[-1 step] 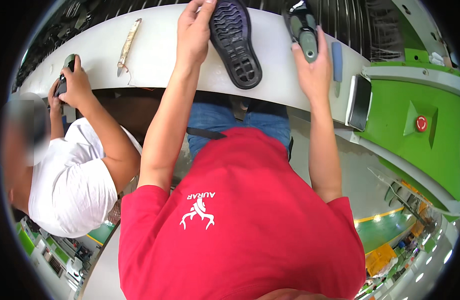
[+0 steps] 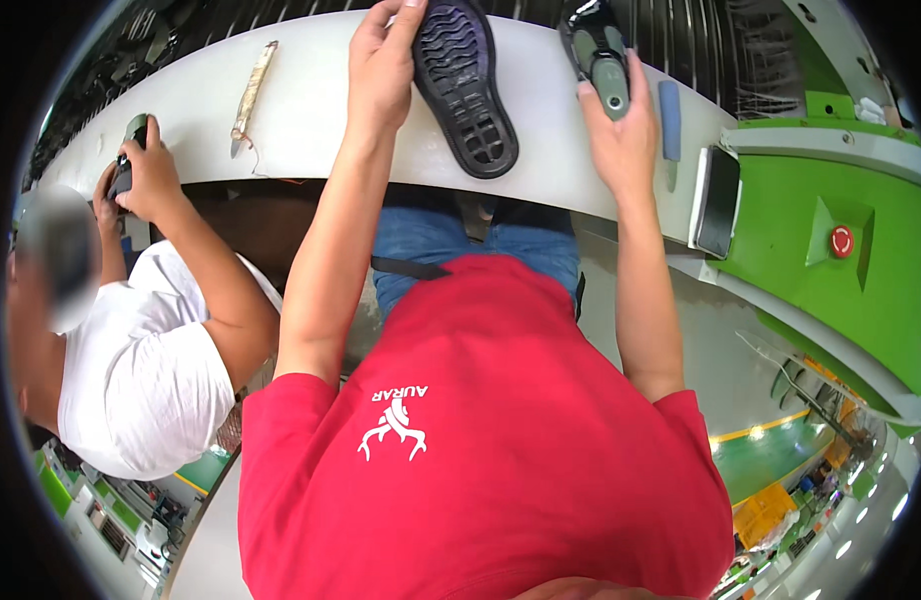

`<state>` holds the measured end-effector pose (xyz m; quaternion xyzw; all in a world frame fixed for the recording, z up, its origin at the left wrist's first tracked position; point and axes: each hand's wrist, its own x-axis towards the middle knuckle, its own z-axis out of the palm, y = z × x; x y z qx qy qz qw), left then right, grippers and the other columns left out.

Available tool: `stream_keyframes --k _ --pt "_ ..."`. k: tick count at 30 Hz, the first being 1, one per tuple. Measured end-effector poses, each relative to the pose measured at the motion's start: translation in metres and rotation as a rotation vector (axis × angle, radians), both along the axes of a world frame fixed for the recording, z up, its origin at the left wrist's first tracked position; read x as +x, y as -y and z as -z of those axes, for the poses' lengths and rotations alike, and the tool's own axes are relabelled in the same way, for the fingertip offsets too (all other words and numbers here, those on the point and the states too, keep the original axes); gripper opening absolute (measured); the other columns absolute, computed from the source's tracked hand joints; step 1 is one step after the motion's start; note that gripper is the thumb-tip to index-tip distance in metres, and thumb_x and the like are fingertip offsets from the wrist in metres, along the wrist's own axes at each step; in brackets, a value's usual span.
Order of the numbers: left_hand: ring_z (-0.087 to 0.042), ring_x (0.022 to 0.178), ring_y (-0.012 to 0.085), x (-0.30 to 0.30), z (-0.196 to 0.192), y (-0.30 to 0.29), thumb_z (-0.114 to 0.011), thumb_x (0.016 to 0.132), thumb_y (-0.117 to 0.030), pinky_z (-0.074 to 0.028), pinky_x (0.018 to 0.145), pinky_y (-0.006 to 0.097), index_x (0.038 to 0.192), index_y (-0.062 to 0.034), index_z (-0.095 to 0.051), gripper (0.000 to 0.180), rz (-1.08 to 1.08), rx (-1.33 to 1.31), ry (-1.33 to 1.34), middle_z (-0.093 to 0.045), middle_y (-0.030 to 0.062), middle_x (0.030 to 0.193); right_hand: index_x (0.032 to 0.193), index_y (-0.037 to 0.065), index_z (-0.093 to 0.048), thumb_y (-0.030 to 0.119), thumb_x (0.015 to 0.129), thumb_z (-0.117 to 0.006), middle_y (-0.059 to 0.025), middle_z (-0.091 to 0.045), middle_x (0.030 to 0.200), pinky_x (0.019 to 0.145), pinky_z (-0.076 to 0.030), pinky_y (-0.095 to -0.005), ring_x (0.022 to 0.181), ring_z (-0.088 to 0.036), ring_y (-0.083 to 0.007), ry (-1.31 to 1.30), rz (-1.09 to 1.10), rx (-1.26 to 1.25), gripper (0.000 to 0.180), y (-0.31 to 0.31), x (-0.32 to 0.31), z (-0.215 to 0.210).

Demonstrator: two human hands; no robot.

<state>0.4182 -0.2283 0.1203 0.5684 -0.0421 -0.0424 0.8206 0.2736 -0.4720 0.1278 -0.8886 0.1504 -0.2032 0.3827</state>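
Observation:
My left hand (image 2: 384, 75) grips the edge of a black shoe sole (image 2: 468, 95) near its upper end, with the thumb on top. The sole's ribbed and gridded face is turned up, and it lies over or just above the white bench. In my right hand (image 2: 624, 140) is a green and black shoe (image 2: 609, 84), held by its heel end between thumb and fingers. Its far end reaches over dark rollers, and its underside is hidden. A blue-handled knife (image 2: 671, 120) lies on the bench right beside my right hand.
A knife with a wrapped handle (image 2: 251, 95) lies on the white bench (image 2: 316, 110) to the left. A phone (image 2: 719, 200) rests at the right end, by a green machine with a red button (image 2: 842, 241). At far left a co-worker holds a shoe (image 2: 131, 155). Rollers (image 2: 271, 12) line the far edge.
The whole view has shifted very slightly. Both hands keep the same grips on the sole and the shoe.

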Motion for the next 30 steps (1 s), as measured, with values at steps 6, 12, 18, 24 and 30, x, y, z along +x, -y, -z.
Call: stream_keyframes --k 6,12,18,24,30 --pt "-0.074 0.102 0.0186 0.0 -0.011 0.001 -0.075 0.108 -0.038 -0.058 0.091 0.032 0.134 -0.0007 -0.071 0.046 0.105 -0.132 -0.034 -0.076 0.0087 0.113 0.164 -0.006 -0.043 0.037 0.1 -0.077 -0.0319 -0.061 0.149 0.119 -0.045 -0.0469 0.141 -0.06 -0.0441 0.045 0.005 0.086 0.084 0.006 0.001 0.009" --pt "-0.078 0.109 0.0244 -0.019 -0.042 -0.003 -0.028 0.121 -0.054 -0.063 0.1 0.037 0.14 0.011 -0.065 0.077 0.19 -0.032 0.088 -0.079 0.0202 0.121 0.166 -0.007 -0.037 0.025 0.101 -0.078 -0.0221 -0.058 0.154 0.122 -0.042 -0.0411 0.142 -0.057 -0.0285 0.224 -0.032 0.462 0.083 -0.036 -0.031 -0.028" --pt "-0.076 0.117 0.0231 -0.044 -0.06 -0.006 -0.03 0.119 -0.06 -0.06 0.103 0.036 0.146 0.01 -0.06 0.081 0.232 -0.001 0.178 -0.076 0.0205 0.131 0.171 -0.011 -0.02 0.012 0.095 -0.072 -0.026 -0.039 0.168 0.127 -0.036 -0.0432 0.153 -0.046 -0.0325 0.29 -0.282 0.732 0.095 -0.092 -0.077 -0.046" --pt "-0.076 0.11 0.0182 -0.074 -0.083 -0.004 -0.09 0.09 -0.008 -0.06 0.1 0.032 0.151 0.005 -0.059 0.07 0.184 0.006 0.39 -0.078 0.0153 0.122 0.169 -0.015 -0.02 0.007 0.091 -0.07 -0.0242 -0.042 0.151 0.095 -0.062 -0.037 0.122 -0.066 -0.0283 0.27 -0.449 0.705 0.095 -0.112 -0.096 -0.034" --pt "-0.077 0.11 0.0194 -0.083 -0.08 -0.001 -0.095 0.084 -0.005 -0.063 0.101 0.034 0.148 0.0055 -0.061 0.074 0.131 0.048 0.412 -0.078 0.0167 0.123 0.169 -0.015 -0.018 0.007 0.091 -0.068 -0.0238 -0.042 0.149 0.09 -0.064 -0.0362 0.115 -0.068 -0.0269 0.285 -0.479 0.716 0.095 -0.114 -0.097 -0.024"
